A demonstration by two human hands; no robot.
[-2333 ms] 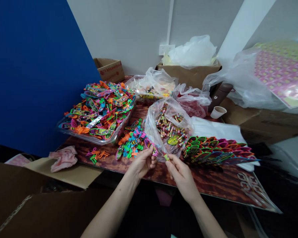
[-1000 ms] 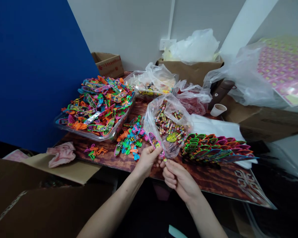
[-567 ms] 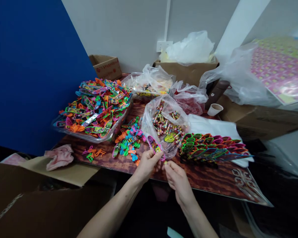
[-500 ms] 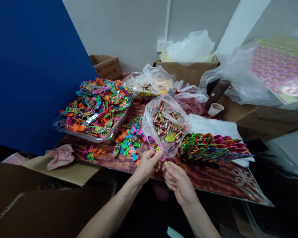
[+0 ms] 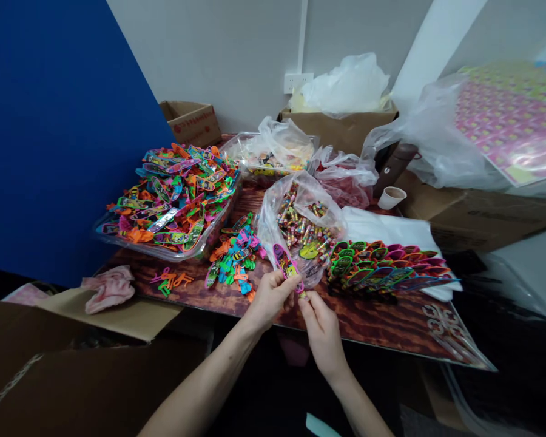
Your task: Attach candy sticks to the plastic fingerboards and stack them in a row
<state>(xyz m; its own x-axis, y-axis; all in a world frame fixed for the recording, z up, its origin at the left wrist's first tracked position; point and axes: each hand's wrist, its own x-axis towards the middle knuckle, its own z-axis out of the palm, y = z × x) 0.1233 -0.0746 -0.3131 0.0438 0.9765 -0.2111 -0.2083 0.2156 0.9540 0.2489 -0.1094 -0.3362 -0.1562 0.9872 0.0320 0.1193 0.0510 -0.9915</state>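
Observation:
My left hand (image 5: 269,298) is closed round a small pink toy skateboard (image 5: 286,263), tilted up over the table's front edge. Right beside it, my right hand (image 5: 319,325) pinches a tiny yellow-green piece (image 5: 303,295) against the board's lower end. Just behind the hands stands a clear bag of small coloured pieces (image 5: 303,228). A neat row of finished boards (image 5: 384,268) lies to the right. A loose heap of boards (image 5: 234,255) lies to the left.
A clear tray heaped with colourful boards (image 5: 173,200) stands at the left on the wooden table (image 5: 382,328). More plastic bags (image 5: 277,149), a paper cup (image 5: 390,197), cardboard boxes (image 5: 191,121) and a pink cloth (image 5: 110,289) surround it. A blue panel (image 5: 50,121) rises at left.
My right hand has come in from the right and brought the small piece up against the board's lower end. My left hand has tilted the board more upright.

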